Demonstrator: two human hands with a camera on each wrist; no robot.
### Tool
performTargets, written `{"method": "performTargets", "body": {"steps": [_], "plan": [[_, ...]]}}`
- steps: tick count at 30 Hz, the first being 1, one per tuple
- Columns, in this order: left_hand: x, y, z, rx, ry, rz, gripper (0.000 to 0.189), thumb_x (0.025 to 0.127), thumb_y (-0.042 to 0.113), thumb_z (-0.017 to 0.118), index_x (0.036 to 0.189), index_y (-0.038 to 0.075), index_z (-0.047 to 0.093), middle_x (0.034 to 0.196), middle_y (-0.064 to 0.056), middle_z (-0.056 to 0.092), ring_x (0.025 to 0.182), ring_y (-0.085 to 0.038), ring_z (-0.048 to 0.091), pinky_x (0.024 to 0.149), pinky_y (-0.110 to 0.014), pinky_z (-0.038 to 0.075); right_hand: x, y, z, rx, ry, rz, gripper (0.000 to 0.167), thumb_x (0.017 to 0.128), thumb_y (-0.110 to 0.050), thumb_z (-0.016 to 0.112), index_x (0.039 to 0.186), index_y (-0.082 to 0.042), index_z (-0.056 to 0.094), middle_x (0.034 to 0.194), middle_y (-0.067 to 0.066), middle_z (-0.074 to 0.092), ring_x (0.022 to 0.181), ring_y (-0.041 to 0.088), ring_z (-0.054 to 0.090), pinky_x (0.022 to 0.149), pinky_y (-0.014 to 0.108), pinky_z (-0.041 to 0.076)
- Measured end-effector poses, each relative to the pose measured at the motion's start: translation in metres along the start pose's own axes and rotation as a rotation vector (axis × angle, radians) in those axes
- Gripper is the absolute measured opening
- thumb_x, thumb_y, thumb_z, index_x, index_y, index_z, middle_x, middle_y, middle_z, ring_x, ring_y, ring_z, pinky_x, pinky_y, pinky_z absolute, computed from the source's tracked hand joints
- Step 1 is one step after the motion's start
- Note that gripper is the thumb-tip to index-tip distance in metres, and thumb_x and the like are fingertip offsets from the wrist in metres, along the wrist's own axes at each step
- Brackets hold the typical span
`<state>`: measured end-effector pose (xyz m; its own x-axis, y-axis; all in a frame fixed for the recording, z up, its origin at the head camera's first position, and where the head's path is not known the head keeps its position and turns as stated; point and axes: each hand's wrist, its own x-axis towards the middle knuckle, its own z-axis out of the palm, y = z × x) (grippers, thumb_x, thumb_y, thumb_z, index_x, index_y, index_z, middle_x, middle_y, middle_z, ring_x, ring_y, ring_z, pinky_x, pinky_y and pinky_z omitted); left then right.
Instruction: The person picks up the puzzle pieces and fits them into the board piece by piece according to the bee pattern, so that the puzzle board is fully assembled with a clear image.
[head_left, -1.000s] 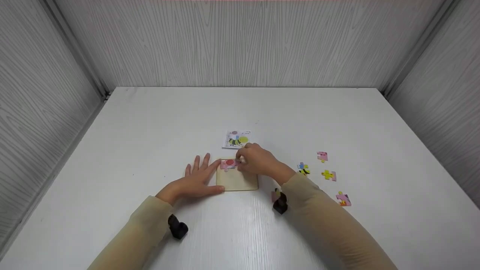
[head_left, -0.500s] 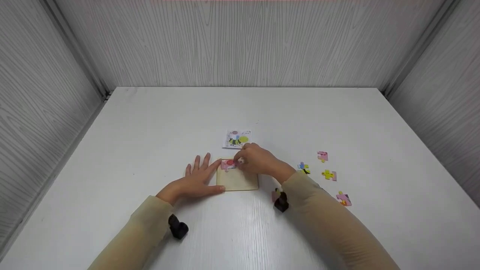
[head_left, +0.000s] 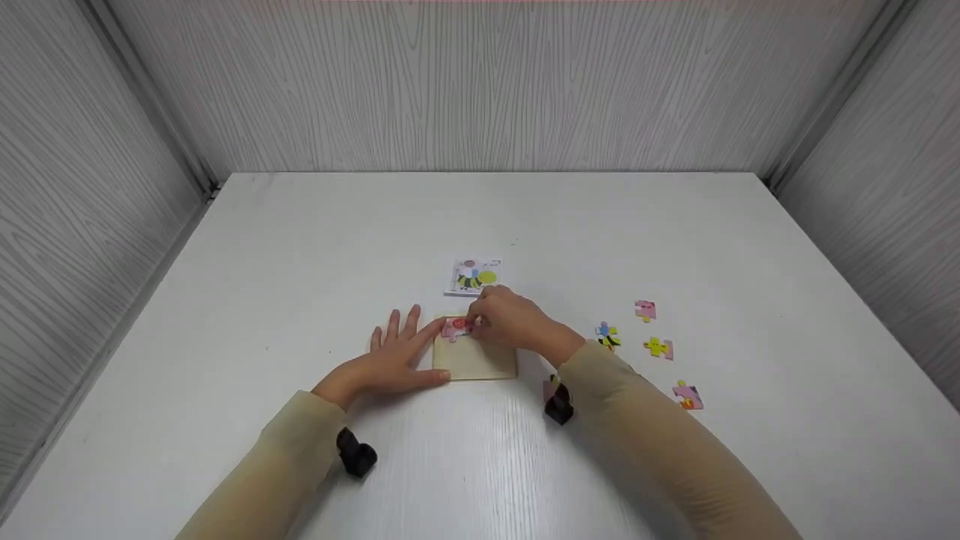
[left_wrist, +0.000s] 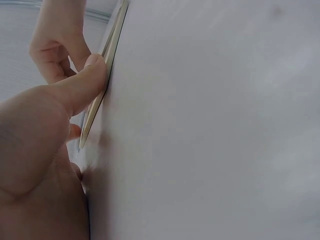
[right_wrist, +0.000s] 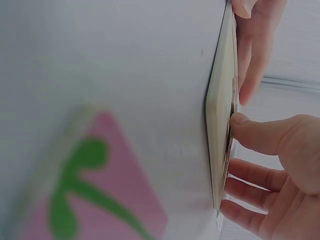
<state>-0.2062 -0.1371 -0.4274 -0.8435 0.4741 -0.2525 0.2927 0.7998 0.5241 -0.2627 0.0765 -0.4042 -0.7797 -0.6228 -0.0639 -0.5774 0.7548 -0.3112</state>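
In the head view a shallow wooden puzzle board [head_left: 480, 364] lies on the table. A pink jigsaw piece with a red circle [head_left: 457, 327] sits in its upper left corner. My left hand [head_left: 394, 364] lies spread at the board's left side, its thumb on the lower left corner and its index finger near the upper left one. My right hand [head_left: 514, 319] is over the upper right part, thumb and fingers pinching a jigsaw piece against the board. That piece is mostly hidden by the fingers; in the right wrist view the thumb [right_wrist: 240, 120] touches a thin edge on the board.
A picture card with a bee [head_left: 474, 277] lies just behind the board. Several loose jigsaw pieces lie to the right, among them a yellow one [head_left: 658, 347], a pink one [head_left: 645, 310] and a blue-yellow one [head_left: 607, 335]. Another piece [head_left: 551, 386] is partly hidden by the right wrist's camera.
My right hand's fingers have shifted slightly left along the board's top edge, toward the pink piece, with the pinched piece. The left hand has stayed in place.
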Motion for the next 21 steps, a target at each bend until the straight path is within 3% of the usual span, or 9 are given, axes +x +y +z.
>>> {"method": "performTargets", "body": {"steps": [10, 21], "plan": [[0.0002, -0.0001, 0.0015, 0.023, -0.012, -0.008, 0.085, 0.085, 0.06, 0.052, 0.151, 0.023, 0.012, 0.151, -0.019, -0.017, 0.134, -0.041, -0.023, 0.102, -0.062, -0.011, 0.0007, 0.0031, 0.0028, 0.019, -0.015, 0.011, 0.015, 0.087, -0.014, 0.066, 0.101, -0.013, 0.072, 0.095, 0.001, 0.057, 0.089, 0.015, 0.049, 0.08, 0.03, 0.045], [0.0009, -0.0008, 0.0008, 0.017, -0.015, -0.006, 0.085, 0.085, 0.061, 0.052, 0.151, 0.025, 0.013, 0.152, -0.019, -0.017, 0.133, -0.04, -0.024, 0.101, -0.062, -0.011, 0.0008, 0.0051, 0.0016, 0.019, -0.037, -0.019, 0.03, 0.086, -0.013, 0.068, 0.114, -0.022, 0.068, 0.1, 0.006, 0.056, 0.087, 0.017, 0.048, 0.075, 0.028, 0.044]]}}
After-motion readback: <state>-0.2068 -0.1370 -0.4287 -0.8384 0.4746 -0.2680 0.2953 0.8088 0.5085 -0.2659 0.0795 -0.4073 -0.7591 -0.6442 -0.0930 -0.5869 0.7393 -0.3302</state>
